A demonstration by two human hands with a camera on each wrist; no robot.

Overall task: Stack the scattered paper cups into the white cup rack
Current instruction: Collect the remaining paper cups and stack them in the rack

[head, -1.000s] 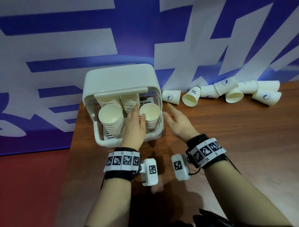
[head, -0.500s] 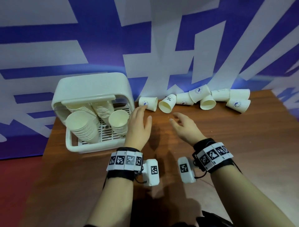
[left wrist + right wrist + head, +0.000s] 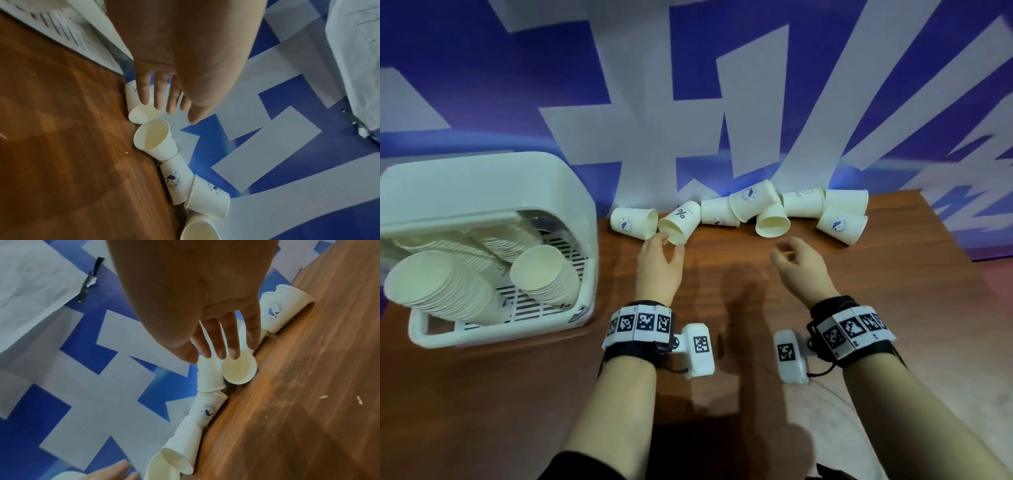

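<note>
White paper cups (image 3: 774, 214) lie tumbled on their sides in a row along the far edge of the brown wood-grain table (image 3: 876, 308), against a blue and white backdrop (image 3: 688, 85). Only the head view takes in the white cup rack (image 3: 493, 205), a rounded plastic box at the table's left end with a slotted floor, holding leaning stacks of nested cups (image 3: 441, 284) whose rims form fine ridges. From there the left hand (image 3: 659, 263) reaches toward the cup with a percent mark (image 3: 678, 222), fingertips at its open rim; whether they touch is unclear. The left wrist view shows that hand (image 3: 174, 65) with straight, spread fingers (image 3: 144, 95) over the mouths of two cups and grasping nothing, and a corner of the rack's slatted base at top left. The right hand (image 3: 803, 270) hangs with loosely curled fingers near the cup whose mouth faces the camera (image 3: 772, 221). The right wrist view shows its fingers (image 3: 232, 344) extended just above that cup's pale round opening (image 3: 239, 368), holding nothing, and blue round logos on the matte tapered walls nearby
</note>
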